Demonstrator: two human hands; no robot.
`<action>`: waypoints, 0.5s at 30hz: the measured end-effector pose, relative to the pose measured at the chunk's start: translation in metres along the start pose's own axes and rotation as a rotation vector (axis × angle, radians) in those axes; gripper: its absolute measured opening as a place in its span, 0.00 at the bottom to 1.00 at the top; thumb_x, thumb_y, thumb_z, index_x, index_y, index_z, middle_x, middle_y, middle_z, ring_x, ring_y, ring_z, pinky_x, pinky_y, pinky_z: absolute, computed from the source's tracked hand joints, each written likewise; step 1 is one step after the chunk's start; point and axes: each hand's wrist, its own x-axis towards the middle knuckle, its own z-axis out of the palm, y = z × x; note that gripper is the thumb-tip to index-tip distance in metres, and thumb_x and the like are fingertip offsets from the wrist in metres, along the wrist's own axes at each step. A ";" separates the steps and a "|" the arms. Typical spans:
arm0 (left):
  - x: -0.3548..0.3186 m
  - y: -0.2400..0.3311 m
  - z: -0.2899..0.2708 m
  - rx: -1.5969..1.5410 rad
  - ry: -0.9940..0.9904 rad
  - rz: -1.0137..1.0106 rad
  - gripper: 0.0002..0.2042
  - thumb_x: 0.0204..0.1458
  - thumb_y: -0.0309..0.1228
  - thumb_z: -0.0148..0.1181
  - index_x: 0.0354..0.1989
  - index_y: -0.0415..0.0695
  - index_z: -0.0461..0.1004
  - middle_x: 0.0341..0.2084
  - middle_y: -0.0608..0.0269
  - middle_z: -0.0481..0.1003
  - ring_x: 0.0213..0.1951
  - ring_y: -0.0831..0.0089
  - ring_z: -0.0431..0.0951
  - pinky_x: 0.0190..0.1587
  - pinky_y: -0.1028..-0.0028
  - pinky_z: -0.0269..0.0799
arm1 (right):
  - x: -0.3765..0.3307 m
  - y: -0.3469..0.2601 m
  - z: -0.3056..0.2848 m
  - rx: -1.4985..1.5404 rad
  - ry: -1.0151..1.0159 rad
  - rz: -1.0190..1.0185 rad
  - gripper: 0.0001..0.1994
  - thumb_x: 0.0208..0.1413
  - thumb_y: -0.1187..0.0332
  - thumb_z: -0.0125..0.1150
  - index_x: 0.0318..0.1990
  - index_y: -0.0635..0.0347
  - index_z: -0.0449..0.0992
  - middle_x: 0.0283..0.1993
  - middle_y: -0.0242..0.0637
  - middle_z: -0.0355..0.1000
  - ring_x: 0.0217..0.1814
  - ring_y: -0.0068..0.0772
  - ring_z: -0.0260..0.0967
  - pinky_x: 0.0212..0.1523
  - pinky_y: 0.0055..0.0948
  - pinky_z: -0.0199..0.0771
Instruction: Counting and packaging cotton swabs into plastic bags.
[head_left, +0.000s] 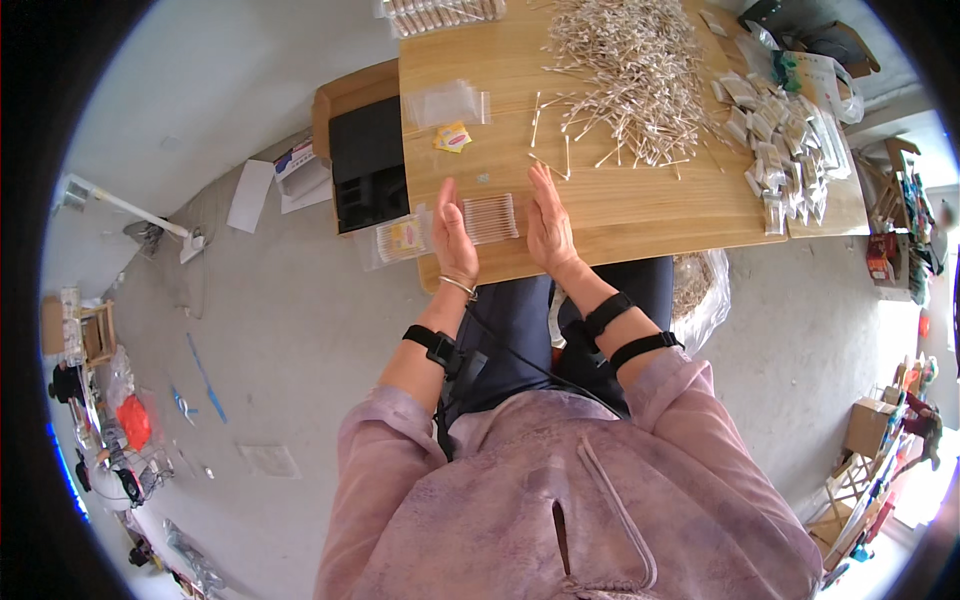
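Flat, open left hand (453,238) and right hand (549,222) flank a swab row (490,217) on the table (620,205), its swabs lying hand to hand, both equally near.

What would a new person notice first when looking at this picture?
First, the two open hands: the left hand and the right hand stand edge-down on either side of a neat row of cotton swabs, near the front edge of the wooden table. Behind them, a big loose pile of swabs covers the table's far middle. At the right end lies a heap of small filled clear bags.
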 end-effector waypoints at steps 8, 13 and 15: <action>0.000 -0.001 0.000 -0.005 -0.032 -0.053 0.35 0.61 0.53 0.39 0.64 0.33 0.53 0.65 0.49 0.53 0.67 0.63 0.50 0.68 0.67 0.44 | -0.018 -0.016 0.005 -0.708 -0.386 -0.172 0.39 0.58 0.45 0.44 0.65 0.72 0.51 0.71 0.54 0.45 0.75 0.47 0.35 0.73 0.41 0.33; 0.000 0.004 -0.005 0.001 -0.035 -0.079 0.35 0.62 0.53 0.38 0.65 0.32 0.51 0.65 0.48 0.51 0.68 0.62 0.48 0.69 0.66 0.42 | -0.019 -0.020 0.010 -0.812 -0.439 -0.234 0.43 0.58 0.38 0.38 0.66 0.72 0.50 0.71 0.55 0.44 0.75 0.48 0.35 0.72 0.42 0.34; 0.000 0.007 -0.005 0.000 -0.043 -0.089 0.35 0.62 0.53 0.37 0.65 0.32 0.51 0.66 0.47 0.50 0.68 0.62 0.47 0.69 0.66 0.41 | -0.018 -0.022 0.011 -0.829 -0.460 -0.220 0.43 0.58 0.38 0.38 0.65 0.72 0.50 0.71 0.55 0.44 0.75 0.47 0.35 0.72 0.42 0.33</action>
